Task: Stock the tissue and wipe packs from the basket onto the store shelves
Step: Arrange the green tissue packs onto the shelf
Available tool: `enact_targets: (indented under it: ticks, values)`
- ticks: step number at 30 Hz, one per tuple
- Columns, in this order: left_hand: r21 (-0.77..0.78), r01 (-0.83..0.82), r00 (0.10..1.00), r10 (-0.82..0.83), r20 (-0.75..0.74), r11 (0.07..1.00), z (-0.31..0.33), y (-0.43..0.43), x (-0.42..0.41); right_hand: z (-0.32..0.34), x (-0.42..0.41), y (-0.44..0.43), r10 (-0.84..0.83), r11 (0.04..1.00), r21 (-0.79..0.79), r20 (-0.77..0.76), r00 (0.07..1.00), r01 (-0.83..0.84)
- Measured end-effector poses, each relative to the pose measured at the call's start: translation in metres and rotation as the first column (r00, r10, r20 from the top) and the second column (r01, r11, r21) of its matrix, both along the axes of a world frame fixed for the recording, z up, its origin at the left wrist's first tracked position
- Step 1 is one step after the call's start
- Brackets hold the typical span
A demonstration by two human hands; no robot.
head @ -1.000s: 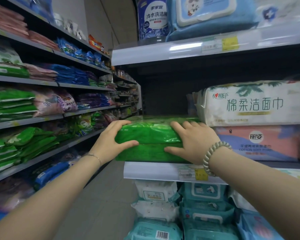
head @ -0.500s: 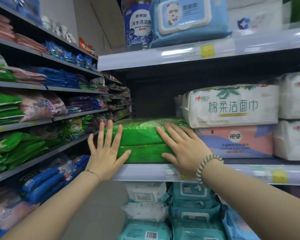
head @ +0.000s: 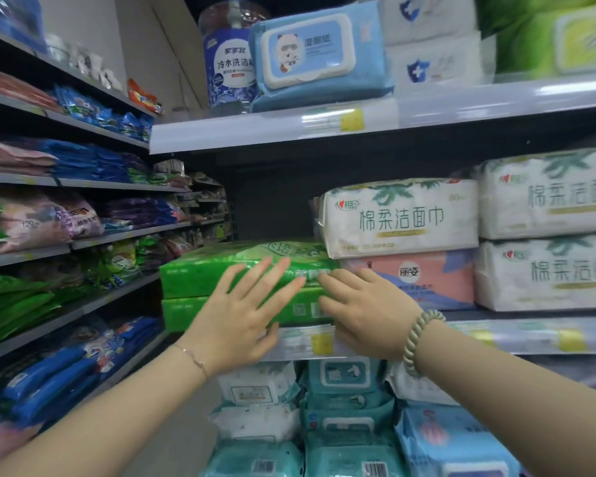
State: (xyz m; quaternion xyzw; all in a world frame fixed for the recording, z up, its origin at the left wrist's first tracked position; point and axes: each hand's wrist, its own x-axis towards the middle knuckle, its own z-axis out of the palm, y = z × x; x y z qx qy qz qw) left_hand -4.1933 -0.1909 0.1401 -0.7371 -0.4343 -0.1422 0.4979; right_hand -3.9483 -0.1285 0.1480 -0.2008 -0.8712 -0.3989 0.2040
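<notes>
1. I am looking at two bare arms: the left forearm (head: pixel 117 418) and the right forearm (head: pixel 513 383) are showing uncovered up to the wrists.
2. The left hand (head: pixel 241 315) is wearing a thin, fine-linked chain bracelet (head: pixel 191 356) at its wrist, carrying a small charm.
3. The right hand (head: pixel 365 311) is wearing a chunky beaded bracelet (head: pixel 418 342) at its wrist, its pale grey-green beads sitting close together.
4. I am seeing both hands working bare.

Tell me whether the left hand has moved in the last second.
Yes, rightward: the left hand gripped the green packs' left end and now spreads open before their middle, near the right hand.
</notes>
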Motion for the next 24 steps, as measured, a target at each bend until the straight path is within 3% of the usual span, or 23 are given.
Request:
enact_targets:
  ticks: [4, 12, 24]
  values:
    - [0.037, 0.111, 0.994, -0.111, 0.009, 0.993, 0.009, 0.012, 0.064, 0.003, 0.039, 0.006, -0.061, 0.997, 0.045, -0.065, 0.996, 0.064]
    - [0.043, -0.079, 0.966, 0.065, 0.251, 0.996, 0.016, 0.054, 0.14, 0.002, 0.094, 0.016, -0.235, 0.95, 0.12, -0.331, 0.914, 0.288]
    - [-0.089, -0.077, 0.88, 0.11, 0.461, 0.993, 0.015, 0.084, 0.148, 0.006, 0.097, 0.025, -0.347, 0.937, -0.064, -0.314, 0.884, 0.345]
